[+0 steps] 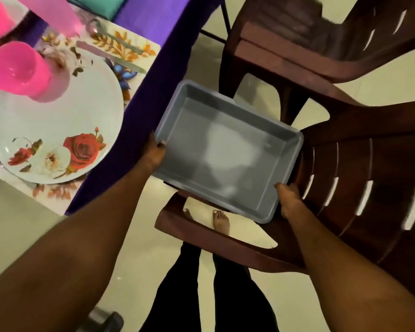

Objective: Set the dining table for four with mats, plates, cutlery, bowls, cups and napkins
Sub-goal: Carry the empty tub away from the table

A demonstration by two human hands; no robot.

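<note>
A: Entry, head view. You hold a grey rectangular plastic tray (228,152) with both hands, above the seat and armrest of a dark brown plastic chair (359,178). Your left hand (156,152) grips the tray's left rim, fingertips curled over the edge into the inside. Your right hand (289,200) grips the near right corner, thumb over the rim; the other fingers are under the tray and hidden.

B: Contents of the tray?

A: Nothing that I can make out. A pale smear on its floor looks like a reflection; motion blur softens it.

B: And the table?

A: Its purple cloth (149,68) runs along the tray's left side; whether tray and cloth touch, I cannot tell. On the table, a floral rectangular place mat (134,53) carries a round white plate printed with red roses (55,121). A bright pink plastic cup (19,70) stands at the plate's far edge, overlapping the rim. A steel knife (115,58) and a steel spoon (115,37) lie on the mat beyond the plate, side by side. More pink shapes at the top left are cut off and blurred; I cannot name them. A teal item at the top edge is also cut off.

B: Other notes?

A: A second brown chair (321,44) stands beyond the first. Your bare feet (221,221) show through the chair's arm gap, on a pale floor.
</note>
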